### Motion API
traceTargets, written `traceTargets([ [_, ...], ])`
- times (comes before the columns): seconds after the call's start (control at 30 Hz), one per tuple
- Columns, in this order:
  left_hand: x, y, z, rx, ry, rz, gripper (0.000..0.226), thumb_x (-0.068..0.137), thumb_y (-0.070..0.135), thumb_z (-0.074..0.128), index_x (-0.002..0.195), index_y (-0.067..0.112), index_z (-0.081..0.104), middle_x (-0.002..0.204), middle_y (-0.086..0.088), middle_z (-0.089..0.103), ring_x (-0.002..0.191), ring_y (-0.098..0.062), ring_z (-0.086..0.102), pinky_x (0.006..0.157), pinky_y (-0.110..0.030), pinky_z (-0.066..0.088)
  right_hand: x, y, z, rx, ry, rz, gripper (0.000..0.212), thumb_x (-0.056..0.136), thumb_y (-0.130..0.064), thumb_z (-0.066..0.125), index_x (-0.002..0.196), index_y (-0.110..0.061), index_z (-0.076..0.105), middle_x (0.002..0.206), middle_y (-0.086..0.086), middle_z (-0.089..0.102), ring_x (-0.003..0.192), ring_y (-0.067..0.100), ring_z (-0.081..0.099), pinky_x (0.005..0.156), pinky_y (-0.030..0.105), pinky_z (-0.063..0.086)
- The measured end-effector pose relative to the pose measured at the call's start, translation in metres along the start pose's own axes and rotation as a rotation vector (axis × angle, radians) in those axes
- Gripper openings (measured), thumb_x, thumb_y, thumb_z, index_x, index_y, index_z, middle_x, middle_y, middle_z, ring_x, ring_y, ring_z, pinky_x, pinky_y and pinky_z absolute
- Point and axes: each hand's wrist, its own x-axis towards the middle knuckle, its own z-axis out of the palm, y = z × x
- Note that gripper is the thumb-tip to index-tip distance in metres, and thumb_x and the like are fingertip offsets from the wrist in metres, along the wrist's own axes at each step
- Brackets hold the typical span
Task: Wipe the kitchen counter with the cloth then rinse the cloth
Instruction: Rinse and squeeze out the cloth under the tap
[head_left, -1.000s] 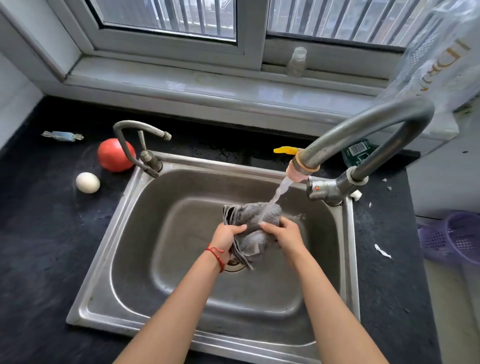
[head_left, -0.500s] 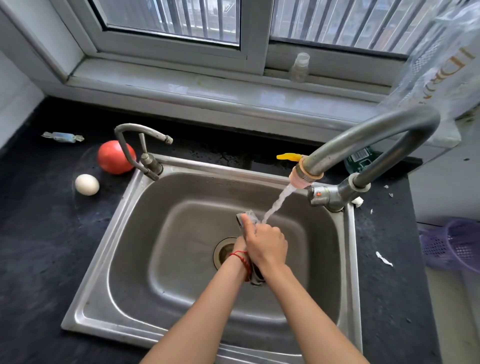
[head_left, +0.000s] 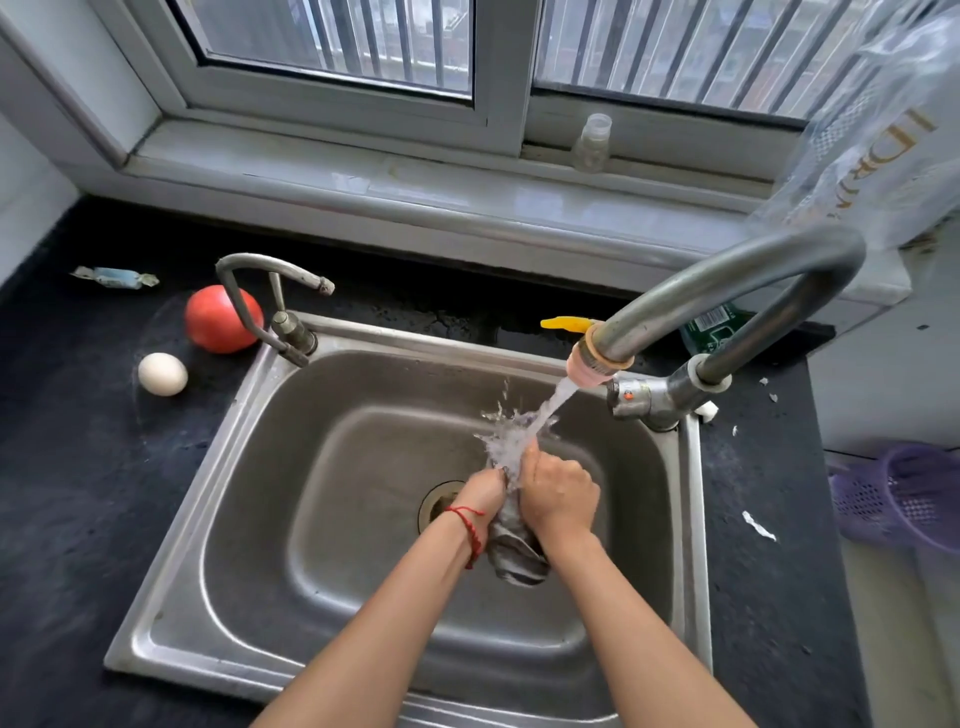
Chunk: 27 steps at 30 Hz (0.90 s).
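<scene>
Both hands — left hand (head_left: 485, 488), right hand (head_left: 558, 491) — now clench the bunched grey cloth (head_left: 514, 553) under the running tap (head_left: 597, 358). Spread open a second ago, it's being wrung — rinsing is well underway.

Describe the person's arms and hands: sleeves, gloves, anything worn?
Both forearms are bare, no sleeves in view, no gloves. The left hand has a thin red string bracelet at the wrist. The right hand and its wrist carry nothing. No rings visible.
</scene>
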Motion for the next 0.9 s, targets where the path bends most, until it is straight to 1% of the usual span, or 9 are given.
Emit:
traceTargets([
  [0.1, 0.003, 0.005, -0.011, -0.122, 0.019, 0.052, 0.037, 0.078, 0.027, 0.057, 0.102, 0.000, 0.064, 0.110, -0.017, 0.065, 0.094, -0.029, 0.063, 0.093, -0.042, 0.050, 0.015, -0.004, 0.008, 0.232, -0.031, 0.255, 0.062, 0.096, -0.046, 0.025, 0.093, -0.003, 0.069, 0.106, 0.023, 0.067, 0.103, 0.039, 0.059, 0.083, 0.039, 0.045],
  [0.27, 0.014, -0.006, -0.037, -0.122, 0.315, -0.026, 0.058, 0.083, 0.042, 0.059, 0.118, -0.004, 0.056, 0.122, -0.019, 0.061, 0.112, -0.031, 0.059, 0.100, -0.044, 0.046, 0.020, 0.004, 0.013, 0.811, -0.162, 0.208, 0.044, 0.091, -0.033, 0.052, 0.059, -0.003, 0.053, 0.059, 0.006, 0.046, 0.058, 0.012, 0.041, 0.055, 0.028, 0.030],
  [0.37, 0.005, -0.002, -0.033, -0.119, 0.197, -0.073, 0.069, 0.074, 0.063, 0.054, 0.118, 0.009, 0.058, 0.115, -0.005, 0.060, 0.111, -0.029, 0.058, 0.099, -0.040, 0.045, 0.009, -0.001, 0.015, 0.881, -0.262, 0.139, 0.029, 0.087, -0.020, 0.060, 0.060, -0.013, 0.058, 0.054, -0.004, 0.055, 0.050, 0.002, 0.046, 0.050, 0.018, 0.038],
  [0.43, 0.001, 0.000, -0.023, -0.214, 0.004, -0.064, 0.057, 0.066, 0.067, 0.060, 0.089, 0.016, 0.070, 0.084, -0.006, 0.068, 0.079, -0.024, 0.065, 0.076, -0.034, 0.052, 0.001, -0.003, 0.017, 0.876, -0.363, 0.134, 0.031, 0.088, -0.008, 0.055, 0.057, -0.013, 0.056, 0.051, -0.006, 0.055, 0.048, 0.003, 0.048, 0.046, 0.013, 0.038],
  [0.5, 0.001, -0.002, -0.017, -0.250, -0.043, -0.029, 0.044, 0.058, 0.055, 0.073, 0.072, 0.014, 0.067, 0.063, -0.005, 0.064, 0.057, -0.018, 0.062, 0.061, -0.029, 0.051, -0.001, 0.002, 0.019, 0.810, -0.424, 0.128, 0.032, 0.085, -0.014, 0.049, 0.054, -0.012, 0.059, 0.055, 0.002, 0.059, 0.052, 0.009, 0.052, 0.051, 0.019, 0.040],
  [0.57, 0.006, -0.005, -0.016, -0.184, 0.045, 0.043, 0.035, 0.062, 0.036, 0.078, 0.078, 0.006, 0.069, 0.074, -0.012, 0.072, 0.068, -0.024, 0.069, 0.073, -0.038, 0.057, 0.003, 0.012, 0.018, 0.656, -0.317, 0.095, 0.032, 0.075, -0.029, 0.045, 0.064, -0.015, 0.072, 0.077, 0.008, 0.072, 0.077, 0.017, 0.064, 0.074, 0.031, 0.047],
  [0.7, -0.001, 0.002, -0.011, -0.140, 0.057, 0.185, 0.007, 0.082, 0.012, 0.066, 0.082, 0.005, 0.068, 0.088, -0.015, 0.067, 0.089, -0.028, 0.063, 0.095, -0.045, 0.050, 0.011, 0.024, 0.013, 0.786, -0.180, 0.289, 0.047, 0.084, -0.033, 0.061, 0.125, -0.012, 0.052, 0.138, 0.014, 0.044, 0.126, 0.029, 0.044, 0.107, 0.040, 0.036],
  [0.8, -0.011, 0.012, -0.009, -0.142, -0.049, 0.217, 0.015, 0.082, -0.001, 0.060, 0.096, -0.001, 0.067, 0.082, -0.010, 0.068, 0.082, -0.027, 0.064, 0.089, -0.042, 0.051, 0.015, 0.034, 0.019, 1.108, -0.486, 0.450, 0.062, 0.075, -0.048, 0.066, 0.120, -0.006, 0.057, 0.123, 0.018, 0.062, 0.107, 0.026, 0.062, 0.098, 0.039, 0.047],
  [0.9, -0.008, 0.014, -0.020, -0.061, -0.048, 0.187, 0.023, 0.076, -0.012, 0.053, 0.086, 0.003, 0.067, 0.060, -0.002, 0.071, 0.061, -0.019, 0.067, 0.067, -0.028, 0.056, 0.015, 0.038, 0.015, 1.044, -0.413, 0.383, 0.037, 0.082, -0.036, 0.065, 0.095, 0.000, 0.066, 0.098, 0.018, 0.071, 0.085, 0.023, 0.065, 0.079, 0.025, 0.053],
])
